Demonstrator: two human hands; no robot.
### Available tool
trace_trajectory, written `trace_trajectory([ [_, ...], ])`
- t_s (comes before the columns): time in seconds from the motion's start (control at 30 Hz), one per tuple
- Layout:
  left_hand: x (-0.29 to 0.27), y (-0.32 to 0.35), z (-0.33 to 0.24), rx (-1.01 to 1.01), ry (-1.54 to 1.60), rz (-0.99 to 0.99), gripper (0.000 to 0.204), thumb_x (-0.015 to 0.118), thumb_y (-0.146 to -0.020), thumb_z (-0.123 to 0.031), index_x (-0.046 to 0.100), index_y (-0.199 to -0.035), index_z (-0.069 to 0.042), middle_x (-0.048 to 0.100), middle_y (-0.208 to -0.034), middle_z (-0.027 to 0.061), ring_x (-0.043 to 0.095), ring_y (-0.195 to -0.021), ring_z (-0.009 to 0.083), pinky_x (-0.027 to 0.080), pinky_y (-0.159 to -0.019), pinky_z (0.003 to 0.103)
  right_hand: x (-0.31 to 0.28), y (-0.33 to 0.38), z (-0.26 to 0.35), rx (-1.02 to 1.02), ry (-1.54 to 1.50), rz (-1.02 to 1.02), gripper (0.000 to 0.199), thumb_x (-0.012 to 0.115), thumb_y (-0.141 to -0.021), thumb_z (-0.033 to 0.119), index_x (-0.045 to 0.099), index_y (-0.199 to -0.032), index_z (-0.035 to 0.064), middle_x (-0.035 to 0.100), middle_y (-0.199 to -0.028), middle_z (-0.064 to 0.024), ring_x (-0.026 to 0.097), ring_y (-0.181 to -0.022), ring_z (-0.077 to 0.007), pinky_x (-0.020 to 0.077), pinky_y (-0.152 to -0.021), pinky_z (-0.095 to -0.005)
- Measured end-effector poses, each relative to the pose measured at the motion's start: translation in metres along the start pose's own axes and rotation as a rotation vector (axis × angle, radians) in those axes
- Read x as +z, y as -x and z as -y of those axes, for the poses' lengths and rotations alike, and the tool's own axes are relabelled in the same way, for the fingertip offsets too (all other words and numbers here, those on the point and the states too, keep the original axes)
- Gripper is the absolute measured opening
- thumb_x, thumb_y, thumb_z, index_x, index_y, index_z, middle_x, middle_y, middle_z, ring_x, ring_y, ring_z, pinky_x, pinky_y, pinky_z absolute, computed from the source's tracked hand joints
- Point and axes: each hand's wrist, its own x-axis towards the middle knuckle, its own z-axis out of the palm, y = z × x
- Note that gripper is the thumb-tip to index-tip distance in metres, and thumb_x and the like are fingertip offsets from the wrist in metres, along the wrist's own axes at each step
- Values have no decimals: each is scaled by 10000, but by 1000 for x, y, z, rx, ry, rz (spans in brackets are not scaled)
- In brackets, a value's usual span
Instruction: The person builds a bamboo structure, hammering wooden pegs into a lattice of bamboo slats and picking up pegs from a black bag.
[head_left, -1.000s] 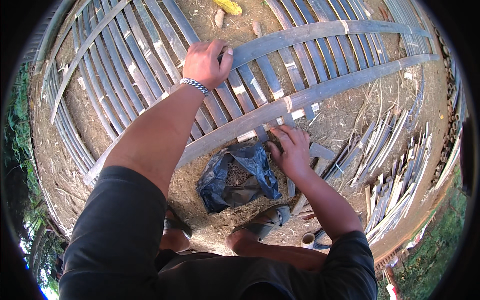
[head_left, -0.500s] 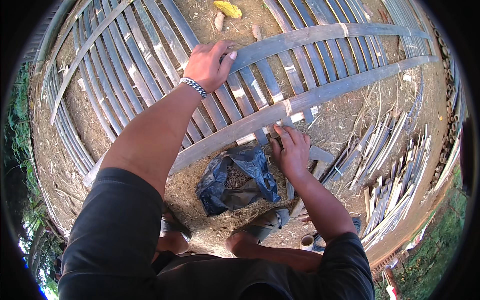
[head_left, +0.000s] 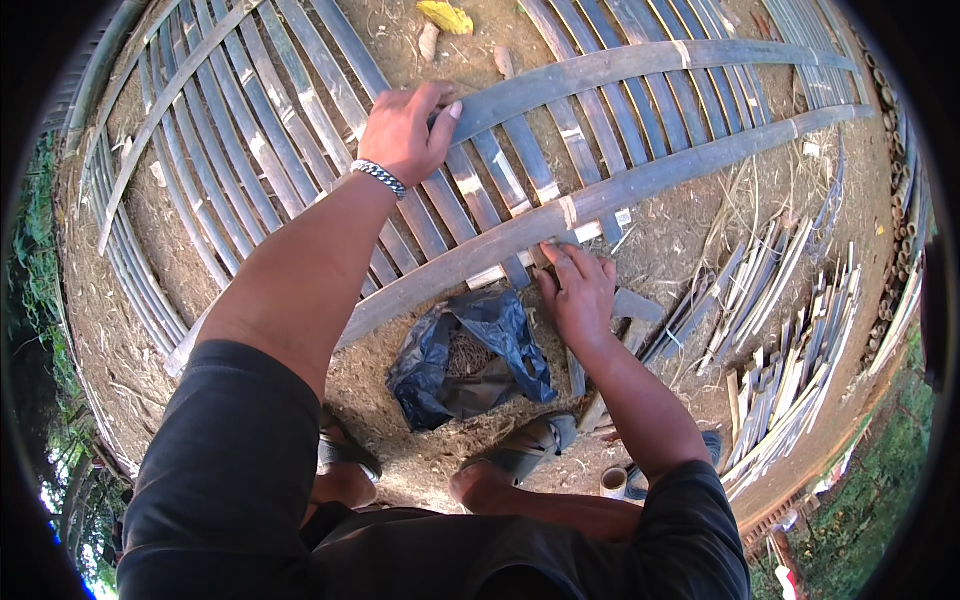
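My left hand (head_left: 408, 130), with a chain bracelet at the wrist, is closed over the near-left end of the upper bamboo crosspiece (head_left: 590, 75), its thumb along the edge. Below the lower bamboo crosspiece (head_left: 600, 200), my right hand (head_left: 582, 290) pinches the end of a bamboo slat (head_left: 541, 257) between thumb and forefinger; the palm hides part of this spot. Several parallel slats pass under both crosspieces, forming a flat panel on the ground. Just left of the right hand, a crumpled black plastic bag (head_left: 415, 365) gapes, holding a heap of thin nails (head_left: 470, 355).
Cut bamboo strips (head_left: 795, 380) lie in bundles on the right. Beside my right wrist is a grey block (head_left: 636, 305). A short tube (head_left: 614, 482) stands near my foot. Another slatted section (head_left: 215, 130) spreads at left. Bamboo poles (head_left: 888, 215) line the far right.
The whole view has shifted slightly to the left. Both hands keep nearly the same places on the bamboo; the right fingers sit slightly closer to the lower crosspiece.
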Motion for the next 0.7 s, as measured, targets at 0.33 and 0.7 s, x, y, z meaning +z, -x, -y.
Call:
trace_trajectory([
  [0.33,6,1,8,130,-6,-116,195,667,-969,-215,672,-1109,-80,723,-795,139,682,-773,354,515,-838,459,1,3,-2,10,2,27,455,822,-811,195,722,-1251,136,698,-1149,-75,652,-1062,-246,414,-937,-430],
  [0.7,7,1,10,174,-15,-127,164,670,-968,-210,685,-1079,-89,723,-775,134,692,-765,344,517,-828,448,1,3,-1,14,0,28,450,833,-806,198,728,-1241,144,706,-1144,-70,654,-1059,-237,413,-926,-425],
])
